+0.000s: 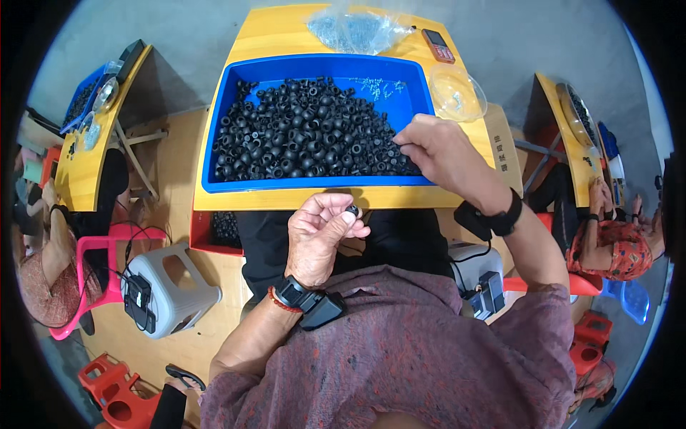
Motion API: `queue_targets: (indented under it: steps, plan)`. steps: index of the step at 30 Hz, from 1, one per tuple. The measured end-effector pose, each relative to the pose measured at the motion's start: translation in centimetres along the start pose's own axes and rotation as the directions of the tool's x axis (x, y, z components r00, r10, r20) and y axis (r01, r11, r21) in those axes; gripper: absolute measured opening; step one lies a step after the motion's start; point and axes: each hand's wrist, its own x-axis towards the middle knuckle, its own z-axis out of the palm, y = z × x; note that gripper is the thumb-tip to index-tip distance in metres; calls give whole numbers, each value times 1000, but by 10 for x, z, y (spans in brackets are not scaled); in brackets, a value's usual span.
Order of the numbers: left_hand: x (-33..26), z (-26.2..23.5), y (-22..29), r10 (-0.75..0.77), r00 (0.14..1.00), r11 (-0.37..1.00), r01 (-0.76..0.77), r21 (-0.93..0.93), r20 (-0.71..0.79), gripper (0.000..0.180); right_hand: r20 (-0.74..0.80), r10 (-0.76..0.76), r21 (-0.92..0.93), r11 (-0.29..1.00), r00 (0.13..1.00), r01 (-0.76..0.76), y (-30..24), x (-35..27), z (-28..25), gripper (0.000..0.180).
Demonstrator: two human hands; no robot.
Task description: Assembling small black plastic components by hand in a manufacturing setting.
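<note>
My left hand (319,232) is in front of the table's near edge, palm turned up. Between its thumb and fingers it pinches a small round black part (352,210). My right hand (437,148) reaches over the right side of a blue tray (314,188). Its thumb and fingertips are pressed together beside the pile; anything between them is hidden or too small to make out. Heaped in the tray are many small black parts (304,132), some ball-shaped with openings, others short and ring-like. Tiny shiny pieces (379,87) lie in its far right corner.
Behind the tray, a clear bag (355,32) of shiny pieces and a red phone (438,46) lie on the yellow table (261,28). A clear round dish (457,93) stands at the tray's right. Other people work at side tables. A grey stool (171,286) is left.
</note>
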Motion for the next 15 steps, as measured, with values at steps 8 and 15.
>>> queue_targets:
  steps: [8,15]
  plan:
    - [0,-5,0,-20,1000,999,19,44,9,11,215,48,-171,985,975,-11,4,10,17,6]
    - [1,-5,2,-22,1000,999,22,36,-8,11,130,164,188,964,978,-187,-1,11,-1,6]
